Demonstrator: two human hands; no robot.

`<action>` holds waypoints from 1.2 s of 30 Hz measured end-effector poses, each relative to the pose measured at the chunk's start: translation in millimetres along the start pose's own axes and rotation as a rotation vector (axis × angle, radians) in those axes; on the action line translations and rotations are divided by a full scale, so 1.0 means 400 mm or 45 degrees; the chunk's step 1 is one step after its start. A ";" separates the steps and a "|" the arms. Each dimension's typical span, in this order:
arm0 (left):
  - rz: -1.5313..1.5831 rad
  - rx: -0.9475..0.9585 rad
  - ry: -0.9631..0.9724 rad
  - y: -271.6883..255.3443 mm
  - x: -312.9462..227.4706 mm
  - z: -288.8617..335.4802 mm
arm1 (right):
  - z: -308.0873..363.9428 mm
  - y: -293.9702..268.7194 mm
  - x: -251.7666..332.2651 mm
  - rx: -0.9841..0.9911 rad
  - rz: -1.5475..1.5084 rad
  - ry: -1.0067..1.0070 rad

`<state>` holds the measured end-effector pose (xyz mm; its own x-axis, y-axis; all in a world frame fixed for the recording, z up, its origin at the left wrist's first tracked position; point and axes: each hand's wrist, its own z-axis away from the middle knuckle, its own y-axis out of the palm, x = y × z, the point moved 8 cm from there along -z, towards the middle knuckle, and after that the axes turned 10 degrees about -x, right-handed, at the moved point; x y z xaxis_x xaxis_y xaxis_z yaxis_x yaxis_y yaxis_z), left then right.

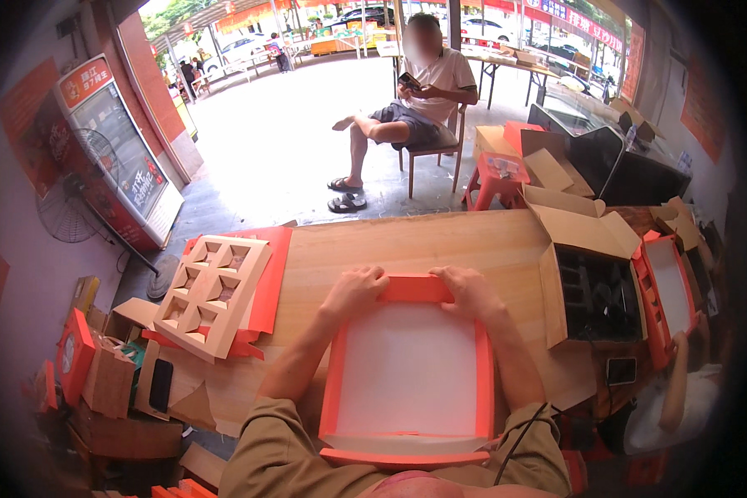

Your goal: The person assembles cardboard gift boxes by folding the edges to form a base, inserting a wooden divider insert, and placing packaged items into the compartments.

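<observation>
A shallow red cardboard box (482,378) with a white inside stands in front of me on the wooden table. Its far red wall lies between my two hands. My left hand (363,288) has its fingers closed around that wall's left end. At the right end, my right hand (465,290) pinches the same wall, thumb toward the middle. On the near side, a red flap (405,458) folds outward by my body. The fingertips behind the far wall are hidden.
Left on the table (390,241), a beige divider tray (214,290) with several compartments lies on red card. An open brown carton (593,295) stands right, with a phone (621,371) near it. Another person works at a red box (668,286); someone sits on a chair (436,137) beyond.
</observation>
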<state>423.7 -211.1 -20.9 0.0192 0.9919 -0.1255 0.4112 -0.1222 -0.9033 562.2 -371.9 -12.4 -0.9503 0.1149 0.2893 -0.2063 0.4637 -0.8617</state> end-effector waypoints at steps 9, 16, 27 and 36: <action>-0.051 -0.053 0.143 -0.003 -0.033 0.003 | 0.007 0.026 -0.005 -0.002 0.101 0.004; -0.095 -0.102 0.160 -0.008 -0.018 0.006 | 0.016 -0.006 -0.047 -0.054 0.253 0.177; -0.022 -0.109 -0.166 -0.013 0.044 0.006 | 0.023 0.004 -0.118 0.086 0.409 0.423; -0.130 0.048 -0.255 0.006 0.080 0.013 | 0.022 -0.006 -0.130 0.001 0.186 0.377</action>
<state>420.7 -179.9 -29.1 -0.2035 0.9730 -0.1085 0.3675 -0.0268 -0.9296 610.1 -386.8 -29.0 -0.8608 0.4306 0.2712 -0.0729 0.4230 -0.9032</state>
